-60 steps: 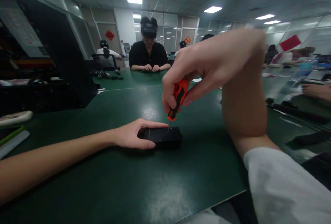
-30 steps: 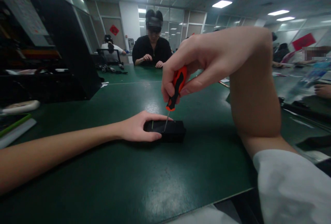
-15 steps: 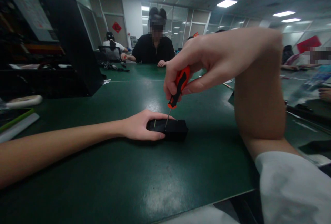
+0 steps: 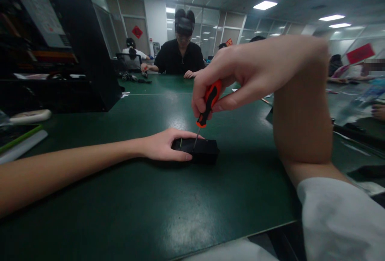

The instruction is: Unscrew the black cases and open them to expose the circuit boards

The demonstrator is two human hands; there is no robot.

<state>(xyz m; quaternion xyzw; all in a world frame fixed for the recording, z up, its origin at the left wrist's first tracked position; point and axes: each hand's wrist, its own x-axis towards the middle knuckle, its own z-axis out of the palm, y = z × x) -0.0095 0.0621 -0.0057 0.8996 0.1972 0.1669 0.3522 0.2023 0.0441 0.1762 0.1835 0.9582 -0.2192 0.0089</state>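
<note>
A black box-shaped device [image 4: 207,151] lies on the green table [image 4: 144,209]. My left hand [image 4: 167,145] is wrapped round its left end, thumb on the near side and fingers along the far side. Above it, my right hand [image 4: 231,78] grips the red and black handle of a screwdriver [image 4: 213,94]. The screwdriver leans slightly, its thin shaft pointing down and its tip meeting the top of the device between my left thumb and fingers. Whether the tip sits in a screw is too small to tell.
An open black computer case [image 4: 90,52] stands at the back left, with a white rounded object [image 4: 31,116] before it. Across the table sits a person in black [image 4: 182,58], near dark cables [image 4: 134,77]. Dark items [image 4: 350,132] lie at the right.
Both hands, the screwdriver and the device keep nearly the same position. The whole view has shifted very slightly.
</note>
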